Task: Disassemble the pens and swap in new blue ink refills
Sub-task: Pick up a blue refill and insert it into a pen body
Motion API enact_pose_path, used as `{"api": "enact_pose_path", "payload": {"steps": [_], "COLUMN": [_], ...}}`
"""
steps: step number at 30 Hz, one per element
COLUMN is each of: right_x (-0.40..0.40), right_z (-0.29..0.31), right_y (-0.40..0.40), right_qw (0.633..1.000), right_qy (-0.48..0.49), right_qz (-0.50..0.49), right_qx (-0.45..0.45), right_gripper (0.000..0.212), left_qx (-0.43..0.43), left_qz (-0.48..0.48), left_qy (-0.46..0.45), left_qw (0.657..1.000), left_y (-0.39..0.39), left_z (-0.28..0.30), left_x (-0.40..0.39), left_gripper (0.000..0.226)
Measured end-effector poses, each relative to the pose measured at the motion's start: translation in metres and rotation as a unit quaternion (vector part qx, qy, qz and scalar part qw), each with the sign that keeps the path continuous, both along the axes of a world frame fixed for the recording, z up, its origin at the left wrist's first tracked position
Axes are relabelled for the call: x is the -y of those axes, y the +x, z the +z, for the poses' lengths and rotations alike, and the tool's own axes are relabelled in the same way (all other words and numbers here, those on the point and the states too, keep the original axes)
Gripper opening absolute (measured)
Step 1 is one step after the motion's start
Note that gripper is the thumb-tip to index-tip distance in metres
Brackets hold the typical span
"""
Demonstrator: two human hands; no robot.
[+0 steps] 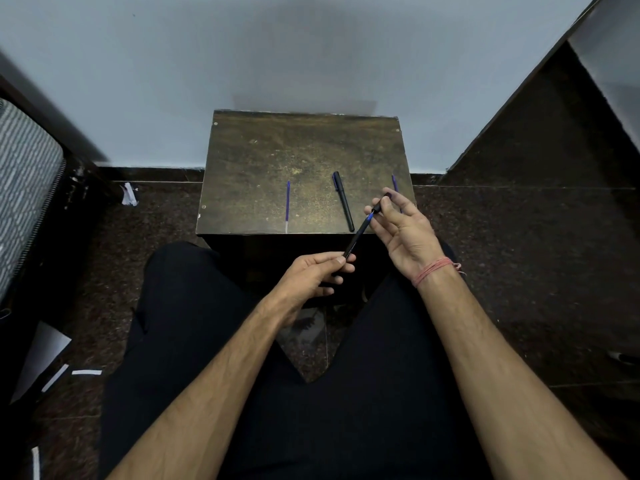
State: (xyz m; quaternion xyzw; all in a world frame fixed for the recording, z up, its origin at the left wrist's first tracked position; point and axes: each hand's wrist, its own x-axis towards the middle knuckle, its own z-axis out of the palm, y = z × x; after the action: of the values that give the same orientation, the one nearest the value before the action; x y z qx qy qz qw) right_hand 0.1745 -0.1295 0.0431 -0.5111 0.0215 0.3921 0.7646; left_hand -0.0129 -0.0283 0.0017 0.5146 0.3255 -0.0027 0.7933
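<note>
My left hand (313,277) grips the lower end of a black pen barrel (356,239), held slanted above the near edge of a small worn wooden table (263,157). My right hand (403,230) pinches the pen's black tip piece (381,204) at the upper end; a short blue stretch of refill (370,216) shows between tip piece and barrel. On the table lie a capped black pen (344,201), a loose blue refill (287,206) to its left, and another blue refill (394,183) at the right edge, partly hidden by my right fingers.
The table stands against a pale wall. My legs in dark trousers are below the hands. A patterned fabric seat (24,188) is at the left, dark furniture (554,150) at the right. White paper scraps (86,372) lie on the dark stone floor.
</note>
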Motion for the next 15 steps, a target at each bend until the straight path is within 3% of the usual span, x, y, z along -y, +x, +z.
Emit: {"api": "enact_pose_path", "payload": {"steps": [9,15], "right_x": [0.005,0.005], "right_z": [-0.003,-0.015], "right_y": [-0.004,-0.011], "right_qw": [0.998,0.993], "right_qy": [-0.022,-0.056], "right_qz": [0.034,0.079], "right_qx": [0.038,0.067], "right_gripper": [0.035,0.022], "left_qx": [0.004,0.022], "left_qz": [0.013,0.022], "left_qy": [0.004,0.017], "left_qw": [1.000,0.999], "left_y": [-0.003,-0.004], "left_z": [-0.011,-0.015], "left_x": [0.003,0.007], "left_gripper": [0.021,0.022]}}
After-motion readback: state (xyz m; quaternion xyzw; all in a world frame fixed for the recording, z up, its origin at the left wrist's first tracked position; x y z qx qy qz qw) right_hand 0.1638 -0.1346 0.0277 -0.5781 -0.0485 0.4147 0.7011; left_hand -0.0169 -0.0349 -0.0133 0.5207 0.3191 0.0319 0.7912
